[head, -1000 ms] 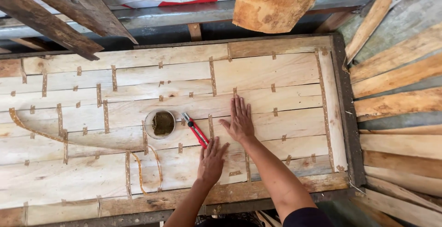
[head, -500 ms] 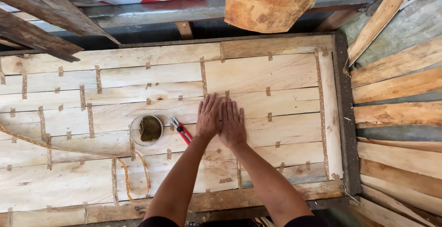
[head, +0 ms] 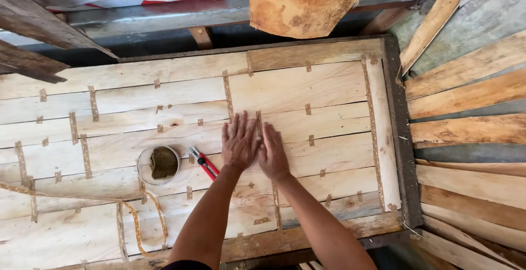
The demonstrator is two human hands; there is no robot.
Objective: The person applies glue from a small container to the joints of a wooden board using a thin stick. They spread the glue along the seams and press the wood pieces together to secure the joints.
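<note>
- Here, both hands lie flat on the big sheet of thin wood pieces (head: 307, 89) joined with small strips of tape.
- The left hand (head: 239, 141) and the right hand (head: 272, 152) sit side by side, touching. Their fingers point away from the person.
- Both hands are spread open with the palms down. They hold nothing; they only press on the wood.
- Under the two hands runs a strip of tape (head: 258, 121). Its long way goes the same way as the fingers.
- The red-handled pliers (head: 204, 163) lie just beside the left hand, on its left. They are tilted, with the red end nearer the person. The left hand is the nearer one to them.
- A little round tin (head: 158, 165) sits past the pliers, further left. It has something brown in it; I cannot tell what.
- A thin loop of cord (head: 143, 223) lies on the wood near the person.
- The palms hide the wood under them, so I cannot see that part of the seam.
- The sheet is cut off at the left edge of the view.
- Long wood strips (head: 471, 127) lie to the right of the frame.
</note>
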